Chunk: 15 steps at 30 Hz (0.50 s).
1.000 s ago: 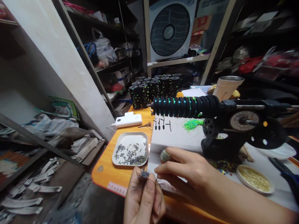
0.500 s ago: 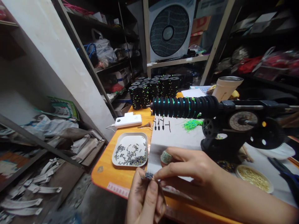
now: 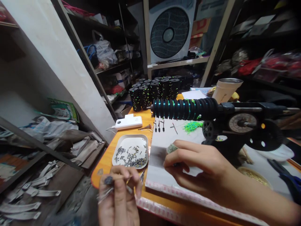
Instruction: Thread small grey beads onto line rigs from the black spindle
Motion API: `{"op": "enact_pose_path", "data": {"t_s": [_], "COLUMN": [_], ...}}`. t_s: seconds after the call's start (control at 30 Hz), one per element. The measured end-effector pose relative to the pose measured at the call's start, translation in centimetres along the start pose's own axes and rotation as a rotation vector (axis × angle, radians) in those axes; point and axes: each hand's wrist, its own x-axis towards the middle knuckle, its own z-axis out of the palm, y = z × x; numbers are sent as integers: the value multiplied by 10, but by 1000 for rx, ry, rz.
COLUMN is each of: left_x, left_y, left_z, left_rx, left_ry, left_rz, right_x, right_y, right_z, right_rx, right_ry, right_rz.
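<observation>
At the bottom, my left hand pinches a small dark bundle between thumb and fingers, with pale, thin strands near it. My right hand hovers to its right over a white sheet, fingers curled together, and a greenish wrap covers one fingertip. Whatever its fingertips hold is mostly hidden. Just beyond my left hand lies a white tray of small dark and yellowish pieces. Several dark slim pieces lie in a row on the sheet, with a crossed one apart.
A black machine carries a ridged cylinder wound with blue-green thread. Behind it stand stacked black spools. Green-blue strands, a white power bank, a bowl of golden bits and dark-blue-handled pliers surround the work area.
My hands have come apart: the left moved left and down with the dark bundle, the right slightly up and right. The crossed piece on the sheet has shifted right.
</observation>
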Motion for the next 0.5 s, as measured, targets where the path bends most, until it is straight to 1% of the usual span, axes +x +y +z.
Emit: {"op": "enact_pose_path", "data": {"t_s": [0.07,0.17,0.2,0.3,0.37,0.43,0.5], "left_x": [2,-1,-2,-5,-5,-4,-2], "left_y": [0,-3,-4,-8,-13,-17,-20], "left_z": [2,7,9,12,13,15,18], "left_rx": [66,103,87,-10,-15,61,138], "left_ry": [-6,-81,-112,-205,-212,-169,-154], "left_rz": [-11,-15,-39,-183,-232,-189,-80], "right_x": [2,5,5,5,5,5,5], "right_y": [-1,-4,-5,-7,-7,-9,-11], "right_z": [-1,1,1,1,0,0,1], "right_rx": [16,31,38,63,80,101,112], "right_ry": [3,21,36,56,69,91,104], "right_rz": [-5,5,3,23,34,41,45]}}
